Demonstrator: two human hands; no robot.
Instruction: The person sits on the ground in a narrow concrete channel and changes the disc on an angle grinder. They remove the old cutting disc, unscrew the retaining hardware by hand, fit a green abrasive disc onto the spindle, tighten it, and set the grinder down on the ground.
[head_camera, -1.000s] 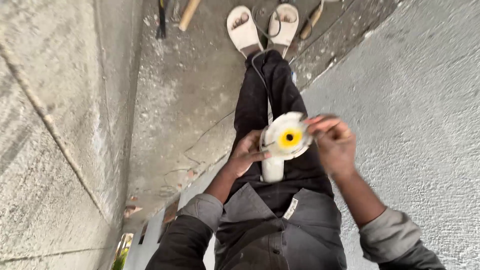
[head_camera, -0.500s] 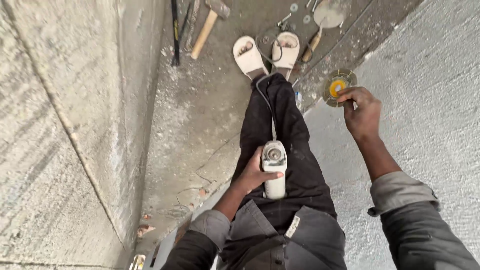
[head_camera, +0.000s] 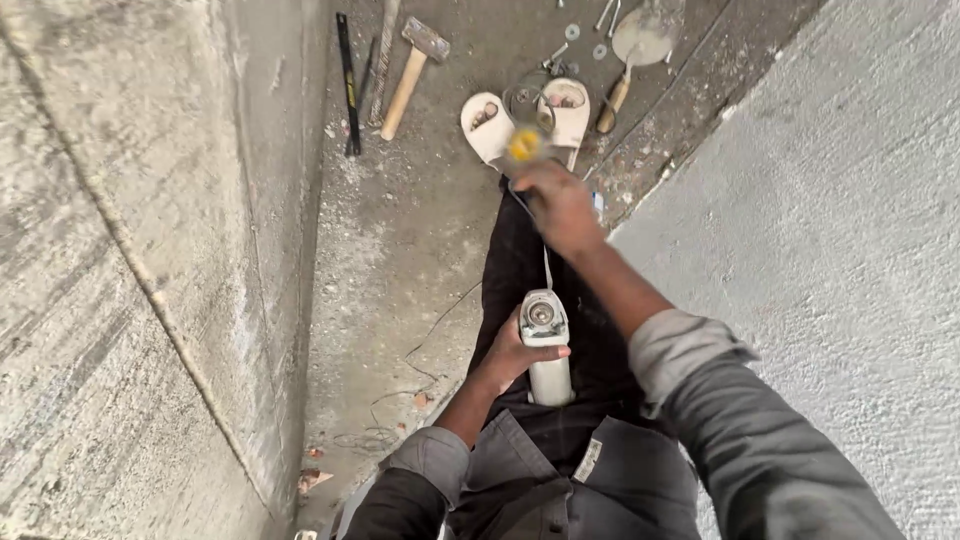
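The left hand (head_camera: 510, 352) is closed around the white angle grinder (head_camera: 546, 345), which lies over the person's lap with its round spindle end facing up; the fingers wrap the body from the left side. The right hand (head_camera: 558, 205) is stretched forward above the legs and pinches a blurred disc with a yellow centre (head_camera: 524, 143) at its fingertips, over the sandalled feet. On the concrete floor (head_camera: 410, 220) beyond lie a hammer (head_camera: 412, 70) and a trowel (head_camera: 635, 50).
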